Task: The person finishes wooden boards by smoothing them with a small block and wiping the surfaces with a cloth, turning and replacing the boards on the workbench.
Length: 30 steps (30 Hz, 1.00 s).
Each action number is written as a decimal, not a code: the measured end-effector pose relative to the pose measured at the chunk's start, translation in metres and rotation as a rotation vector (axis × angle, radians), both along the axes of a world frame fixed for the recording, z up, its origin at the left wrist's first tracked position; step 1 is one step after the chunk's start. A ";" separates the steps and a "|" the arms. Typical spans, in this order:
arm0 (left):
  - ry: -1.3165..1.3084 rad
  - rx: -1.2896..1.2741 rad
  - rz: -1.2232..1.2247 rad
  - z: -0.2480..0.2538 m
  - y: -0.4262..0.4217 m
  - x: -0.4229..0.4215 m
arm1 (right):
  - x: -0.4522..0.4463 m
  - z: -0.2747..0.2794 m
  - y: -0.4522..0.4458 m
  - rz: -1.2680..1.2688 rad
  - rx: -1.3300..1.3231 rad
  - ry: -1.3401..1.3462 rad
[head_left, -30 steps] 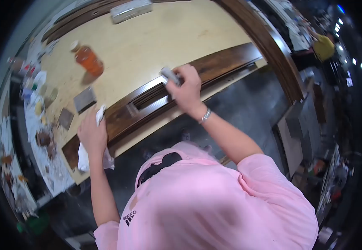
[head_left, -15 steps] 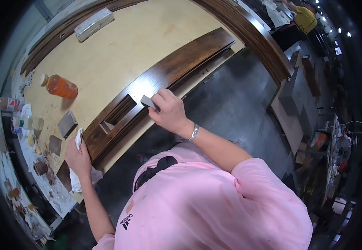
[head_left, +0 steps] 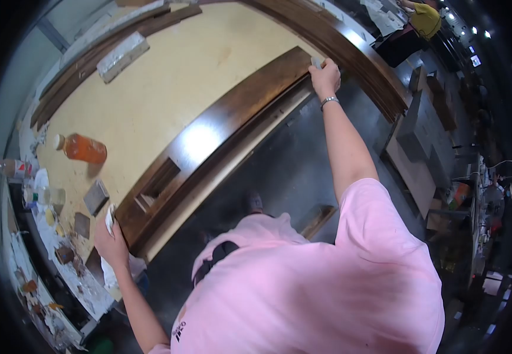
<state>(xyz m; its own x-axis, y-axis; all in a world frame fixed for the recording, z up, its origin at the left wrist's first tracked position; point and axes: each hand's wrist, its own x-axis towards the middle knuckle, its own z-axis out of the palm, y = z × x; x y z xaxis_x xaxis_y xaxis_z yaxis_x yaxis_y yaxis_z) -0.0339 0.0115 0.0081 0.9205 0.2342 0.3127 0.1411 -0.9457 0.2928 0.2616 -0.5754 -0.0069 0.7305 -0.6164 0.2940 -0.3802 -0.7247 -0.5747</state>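
Observation:
A long dark brown wooden piece (head_left: 226, 121) with a rectangular recess near its left end lies along the front edge of the pale tabletop (head_left: 200, 65). My right hand (head_left: 325, 76) is at its far right end, fingers closed on a small grey block (head_left: 315, 62). At the near left end, my left hand (head_left: 112, 241) is closed round a white cloth (head_left: 110, 219), part of which hangs below the hand. Left of the wooden piece lie a grey block (head_left: 96, 197) and a smaller brownish one (head_left: 82, 225).
An orange bottle (head_left: 85, 148) stands on the tabletop's left part. Behind it lie a wrapped block (head_left: 123, 56) and dark mouldings (head_left: 85, 71). More dark boards (head_left: 350, 56) run along the right. A person in yellow (head_left: 425, 21) is at the upper right.
My right hand has slid along the wooden piece from near the recess to its far right end, carrying the grey block. My left hand stays at the left end with the cloth.

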 end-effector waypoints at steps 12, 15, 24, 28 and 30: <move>-0.083 0.000 -0.002 -0.004 0.006 -0.005 | -0.031 0.020 0.098 0.641 0.637 -0.357; -0.286 -0.229 0.107 -0.014 0.030 0.003 | -0.082 0.039 0.188 0.806 0.863 -0.218; -0.546 -0.578 0.406 0.047 0.096 -0.059 | -0.136 0.025 0.292 1.064 0.947 -0.019; -0.617 -0.293 0.386 0.056 0.112 -0.063 | -0.137 0.016 0.296 1.066 0.908 -0.036; -0.621 -0.397 0.320 0.067 0.104 -0.046 | -0.135 0.013 0.298 1.048 1.053 0.065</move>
<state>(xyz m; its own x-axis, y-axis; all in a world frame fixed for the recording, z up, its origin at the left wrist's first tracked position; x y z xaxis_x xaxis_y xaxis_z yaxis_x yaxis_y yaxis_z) -0.0796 0.1156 0.0751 0.4746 0.6590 0.5835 0.0886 -0.6953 0.7132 0.1268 -0.2771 0.0064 0.9595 0.2817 0.0082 -0.0059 0.0492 -0.9988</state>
